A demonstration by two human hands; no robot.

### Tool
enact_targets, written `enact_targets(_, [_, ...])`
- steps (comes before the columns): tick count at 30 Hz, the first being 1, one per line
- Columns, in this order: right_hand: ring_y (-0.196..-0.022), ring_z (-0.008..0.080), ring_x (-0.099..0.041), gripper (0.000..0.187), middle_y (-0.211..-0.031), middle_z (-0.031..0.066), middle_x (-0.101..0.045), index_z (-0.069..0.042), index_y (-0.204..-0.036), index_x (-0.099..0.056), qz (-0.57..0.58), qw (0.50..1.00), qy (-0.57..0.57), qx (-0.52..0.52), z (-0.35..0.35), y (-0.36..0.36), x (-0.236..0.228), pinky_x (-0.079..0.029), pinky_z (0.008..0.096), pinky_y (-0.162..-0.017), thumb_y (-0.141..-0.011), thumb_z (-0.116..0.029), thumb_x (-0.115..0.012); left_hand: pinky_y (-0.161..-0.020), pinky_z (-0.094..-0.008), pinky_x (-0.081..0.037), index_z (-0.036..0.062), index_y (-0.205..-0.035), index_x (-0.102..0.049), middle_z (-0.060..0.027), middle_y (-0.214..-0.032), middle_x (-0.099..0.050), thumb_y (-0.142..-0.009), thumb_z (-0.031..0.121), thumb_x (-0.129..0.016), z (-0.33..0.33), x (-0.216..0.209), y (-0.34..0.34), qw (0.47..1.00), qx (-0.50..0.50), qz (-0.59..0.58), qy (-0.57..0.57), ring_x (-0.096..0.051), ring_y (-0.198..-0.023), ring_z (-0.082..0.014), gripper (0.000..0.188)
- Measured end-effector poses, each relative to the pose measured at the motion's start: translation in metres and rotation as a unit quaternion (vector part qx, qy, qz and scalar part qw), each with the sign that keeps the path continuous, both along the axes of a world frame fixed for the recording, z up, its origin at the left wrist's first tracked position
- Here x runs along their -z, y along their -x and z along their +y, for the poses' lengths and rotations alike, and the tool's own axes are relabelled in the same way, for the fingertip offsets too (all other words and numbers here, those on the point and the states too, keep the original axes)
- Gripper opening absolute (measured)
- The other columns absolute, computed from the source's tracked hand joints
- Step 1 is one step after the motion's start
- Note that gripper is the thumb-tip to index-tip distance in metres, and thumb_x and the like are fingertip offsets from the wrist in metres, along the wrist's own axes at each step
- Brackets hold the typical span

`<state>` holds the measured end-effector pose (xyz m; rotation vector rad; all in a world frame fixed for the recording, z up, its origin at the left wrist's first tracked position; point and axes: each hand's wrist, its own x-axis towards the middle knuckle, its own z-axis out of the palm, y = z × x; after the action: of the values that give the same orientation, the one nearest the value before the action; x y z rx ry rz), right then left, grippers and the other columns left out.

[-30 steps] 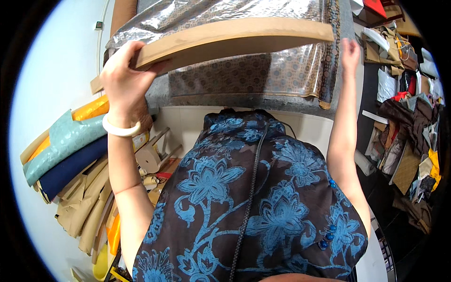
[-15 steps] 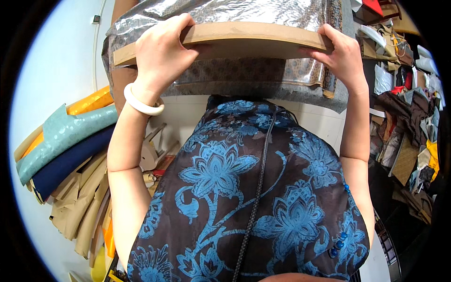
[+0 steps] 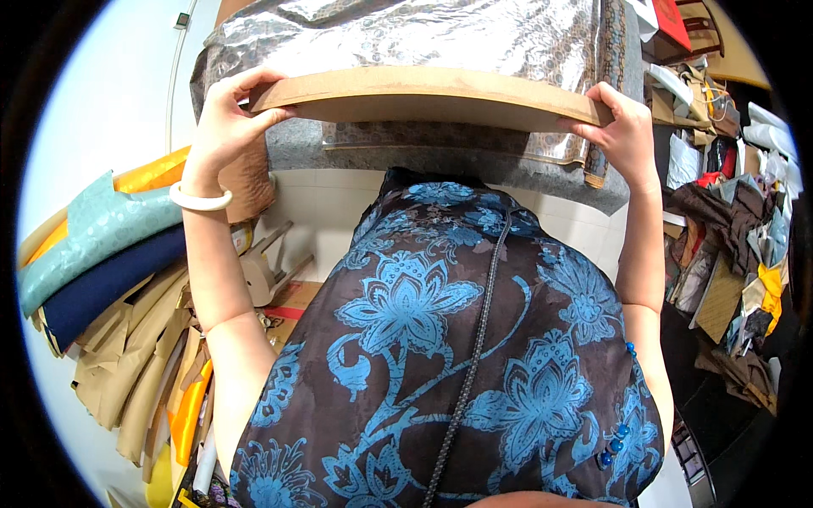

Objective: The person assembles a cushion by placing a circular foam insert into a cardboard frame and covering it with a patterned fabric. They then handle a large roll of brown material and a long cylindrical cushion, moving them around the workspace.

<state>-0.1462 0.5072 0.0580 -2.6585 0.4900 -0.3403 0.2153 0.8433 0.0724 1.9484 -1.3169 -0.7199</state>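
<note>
A thick brown board (image 3: 440, 82), like cardboard or fibreboard, is held up level across the front, its near long edge facing me. My left hand (image 3: 227, 123) is closed on its left end, thumb below and fingers on top. At the right end my right hand (image 3: 625, 127) pinches it the same way. Beneath and behind the board lies a dark patterned cloth with a shiny clear sheet (image 3: 381, 34) over it, on a table covered in grey felt-like fabric (image 3: 296, 146). The board hides part of that cloth.
On the left, fabric rolls (image 3: 110, 262) and brown paper sheets (image 3: 127, 356) lean by the white wall. A heap of scraps and bags (image 3: 728, 203) is piled at the right. A red object (image 3: 669, 30) stands at the far right.
My left hand has slid outward to the board's left end. The board has come lower in the view, nearer to me, and a little to the right. My right hand keeps its hold.
</note>
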Motion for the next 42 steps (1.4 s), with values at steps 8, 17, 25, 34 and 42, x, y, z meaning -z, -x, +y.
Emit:
enact_targets(8, [-0.068,0.026,-0.067,0.042,-0.075,0.0102,-0.066,-0.006,-0.09,-0.06,0.022,0.999,-0.022,0.017,0.003,0.0,-0.005,-0.052,0.0335,-0.063,-0.064,-0.022,-0.089,-0.09,-0.0288,-0.055,-0.0025,-0.114,-0.065,-0.0056,-0.107,-0.068,-0.077,-0.005,-0.076,0.007,0.003,0.012,0.998,-0.04,0.035,0.032,-0.064,-0.102,-0.0141,0.038])
enact_targets(17, [-0.069,0.026,-0.068,0.042,-0.077,0.0106,-0.067,-0.006,-0.093,-0.062,0.005,1.0,-0.007,-0.007,0.006,-0.005,-0.002,-0.053,0.0337,-0.063,-0.065,-0.024,-0.088,-0.089,-0.028,-0.055,-0.0032,-0.112,-0.065,-0.0048,-0.105,-0.068,-0.079,-0.008,-0.072,0.01,0.008,0.01,0.997,-0.049,0.056,0.019,-0.065,-0.1,-0.0134,0.034])
enact_targets(25, [-0.068,0.0299,-0.067,0.044,-0.074,0.0121,-0.065,-0.007,-0.093,-0.063,0.004,1.0,0.022,-0.016,0.004,-0.001,-0.004,-0.052,0.0369,-0.063,-0.068,-0.035,-0.086,-0.089,-0.0261,-0.051,-0.0033,-0.113,-0.065,-0.0048,-0.105,-0.069,-0.079,-0.009,-0.07,0.009,0.005,0.018,0.995,-0.072,0.061,0.015,-0.064,-0.099,-0.0121,0.034])
enact_targets(34, [-0.067,0.0271,-0.064,0.042,-0.075,0.0124,-0.063,-0.004,-0.093,-0.061,0.022,1.0,0.014,0.009,0.012,0.005,-0.001,-0.051,0.0343,-0.063,-0.071,-0.03,-0.087,-0.09,-0.026,-0.051,-0.0026,-0.113,-0.064,-0.005,-0.107,-0.067,-0.08,-0.009,-0.072,0.01,0.012,0.018,0.997,-0.078,0.027,0.002,-0.062,-0.103,-0.0119,0.035])
enact_targets(42, [-0.102,0.0126,-0.064,0.032,-0.107,0.0057,-0.071,-0.004,-0.112,-0.067,-0.18,0.955,-0.228,0.065,-0.02,0.046,0.012,-0.05,0.0283,-0.091,-0.097,-0.032,-0.064,-0.104,-0.0358,-0.041,-0.0023,-0.117,-0.062,-0.0097,-0.112,-0.067,-0.1,0.03,-0.061,0.026,0.057,0.024,0.97,-0.19,0.086,0.121,-0.059,-0.112,-0.0202,0.036])
